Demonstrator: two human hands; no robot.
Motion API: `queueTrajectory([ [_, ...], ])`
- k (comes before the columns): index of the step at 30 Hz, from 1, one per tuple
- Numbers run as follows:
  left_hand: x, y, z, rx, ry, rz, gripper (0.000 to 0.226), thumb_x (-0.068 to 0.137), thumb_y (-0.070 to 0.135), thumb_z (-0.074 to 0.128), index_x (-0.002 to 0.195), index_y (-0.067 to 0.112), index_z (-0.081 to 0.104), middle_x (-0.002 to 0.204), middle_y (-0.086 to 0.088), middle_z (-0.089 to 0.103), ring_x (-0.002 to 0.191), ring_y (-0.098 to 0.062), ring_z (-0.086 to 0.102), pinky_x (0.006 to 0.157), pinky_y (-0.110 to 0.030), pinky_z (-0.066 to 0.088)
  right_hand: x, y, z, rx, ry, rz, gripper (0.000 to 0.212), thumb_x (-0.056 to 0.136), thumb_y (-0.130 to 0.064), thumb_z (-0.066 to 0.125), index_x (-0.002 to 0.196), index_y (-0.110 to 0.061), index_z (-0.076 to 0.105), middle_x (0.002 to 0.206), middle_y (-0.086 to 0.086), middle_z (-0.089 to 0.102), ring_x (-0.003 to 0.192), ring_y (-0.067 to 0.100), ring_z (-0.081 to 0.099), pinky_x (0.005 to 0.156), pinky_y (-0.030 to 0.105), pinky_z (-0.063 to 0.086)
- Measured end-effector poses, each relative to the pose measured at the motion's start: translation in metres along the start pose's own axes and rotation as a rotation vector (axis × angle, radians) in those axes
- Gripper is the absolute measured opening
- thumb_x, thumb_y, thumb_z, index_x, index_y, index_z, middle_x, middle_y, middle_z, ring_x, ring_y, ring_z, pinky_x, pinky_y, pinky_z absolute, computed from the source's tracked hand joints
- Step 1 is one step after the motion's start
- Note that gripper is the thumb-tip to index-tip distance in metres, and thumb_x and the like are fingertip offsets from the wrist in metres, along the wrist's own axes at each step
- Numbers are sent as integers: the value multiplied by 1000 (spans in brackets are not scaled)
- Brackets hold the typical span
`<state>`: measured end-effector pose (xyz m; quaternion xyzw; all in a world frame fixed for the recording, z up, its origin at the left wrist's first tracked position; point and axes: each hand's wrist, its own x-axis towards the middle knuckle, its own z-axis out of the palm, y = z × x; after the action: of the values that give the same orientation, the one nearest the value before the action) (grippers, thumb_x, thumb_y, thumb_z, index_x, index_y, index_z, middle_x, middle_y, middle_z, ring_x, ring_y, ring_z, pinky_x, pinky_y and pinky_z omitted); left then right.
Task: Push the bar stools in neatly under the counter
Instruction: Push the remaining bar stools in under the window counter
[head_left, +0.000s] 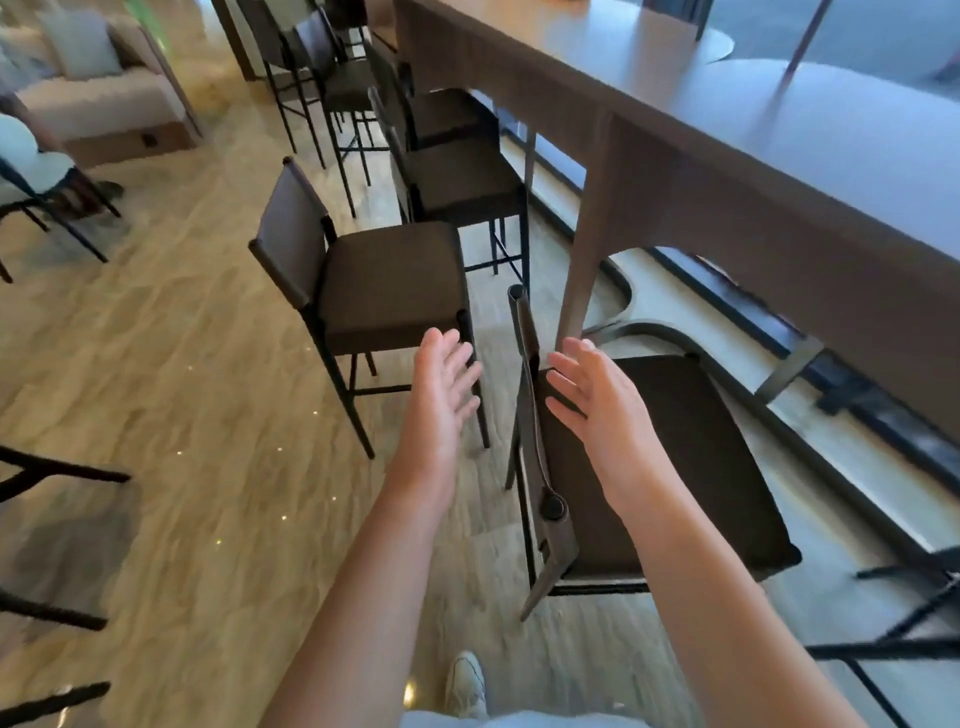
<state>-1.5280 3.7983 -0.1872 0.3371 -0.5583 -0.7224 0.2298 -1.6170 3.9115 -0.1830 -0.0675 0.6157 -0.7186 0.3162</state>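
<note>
Both my hands open at the nearest bar stool, no grip applied.

My left hand (445, 387) hovers with fingers spread, left of the stool's backrest (531, 395). My right hand (597, 392), fingers straight, is over the nearest stool (691, 467), seat partly under the surface (779, 119). A second stool (384, 280) stands out from the surface, near my left hand.

A person's left hand (441, 387) and right hand (592, 387) reach forward with fingers spread, holding nothing, on either side of the backrest of the nearest bar stool (691, 447), whose dark seat sits partly under the long counter (779, 130). A second stool (384, 280) stands out on the marble-patterned floor (208, 415); further stools (457, 176) line the counter beyond.
</note>
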Motion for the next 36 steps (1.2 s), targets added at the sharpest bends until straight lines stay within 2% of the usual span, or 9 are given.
queueTrajectory([
  [7,27,-11,17,-2,-181,-137,59,104,56,23,151,25,42,153,3,49,134,-11,52,119,-43,34,11,1,-12,-1,176,5,21,106,-33,41,120,-26,57,134,1,60,128,18,55,113,42,42],
  [9,33,-13,24,8,-193,-154,59,105,55,24,152,24,41,153,1,49,134,-12,52,120,-44,34,17,0,-19,5,191,8,19,106,-33,41,113,-29,58,132,1,61,127,17,55,112,42,43],
  [13,43,-12,44,52,-183,-183,59,106,54,24,153,23,40,153,1,49,133,-13,53,119,-45,34,31,1,-36,28,201,42,28,106,-31,42,130,-22,53,137,5,59,128,20,55,112,43,43],
  [15,48,-14,52,82,-187,-182,58,106,54,24,153,24,40,153,2,49,133,-11,53,119,-44,34,40,1,-44,58,198,58,29,106,-32,43,131,-20,53,135,5,60,126,20,57,111,44,44],
  [21,63,-23,53,103,-182,-220,58,105,55,26,151,23,43,149,2,53,129,-11,56,118,-44,37,60,4,-48,99,223,77,25,106,-34,44,125,-23,55,132,4,62,124,19,59,110,43,45],
  [25,83,-27,57,65,-252,-270,53,105,56,26,142,26,49,142,1,60,123,-11,61,117,-43,37,68,2,-47,68,278,59,21,106,-34,44,121,-26,57,131,2,64,122,16,60,109,41,46],
  [31,123,-28,64,127,-475,-300,53,105,59,22,132,28,54,125,2,71,110,-10,70,116,-44,37,81,2,-41,71,497,25,17,105,-36,45,115,-28,56,130,2,64,121,17,60,109,41,46],
  [36,161,-29,52,219,-664,-399,53,105,57,24,124,24,61,113,2,76,103,-14,74,114,-47,39,77,19,-19,129,785,-23,11,105,-34,46,102,-37,56,124,-1,65,116,15,62,107,41,48],
])
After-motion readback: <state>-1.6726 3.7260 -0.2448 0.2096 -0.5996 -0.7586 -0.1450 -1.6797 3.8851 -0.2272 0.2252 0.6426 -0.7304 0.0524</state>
